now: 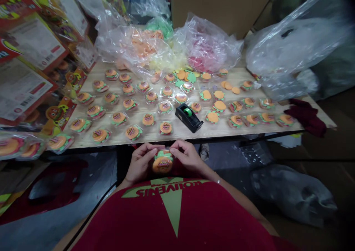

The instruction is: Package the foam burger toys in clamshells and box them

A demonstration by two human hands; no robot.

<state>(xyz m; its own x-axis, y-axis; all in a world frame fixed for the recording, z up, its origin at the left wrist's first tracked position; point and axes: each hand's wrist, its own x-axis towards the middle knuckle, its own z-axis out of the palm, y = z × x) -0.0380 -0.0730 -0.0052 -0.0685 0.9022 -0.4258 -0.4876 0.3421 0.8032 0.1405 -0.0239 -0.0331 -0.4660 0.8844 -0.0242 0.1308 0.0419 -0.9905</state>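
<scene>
Both hands hold one burger-shaped candy pack (162,163) close to my body, below the table's front edge. My left hand (140,163) grips its left side with curled fingers. My right hand (187,155) pinches its upper right side. The pack has an orange top, a green frill and a clear wrapper. On the wooden table (194,130), several similar packs (133,132) lie in rows. A black tape dispenser (189,117) with a green roll stands near the front edge, just beyond my hands.
Clear plastic bags (210,43) of orange, green, yellow and red pieces sit at the back of the table. Printed display boxes (30,58) are stacked at the left. A large plastic bag (294,43) and a dark red cloth (307,116) lie at the right. A grey sack (294,191) rests on the floor.
</scene>
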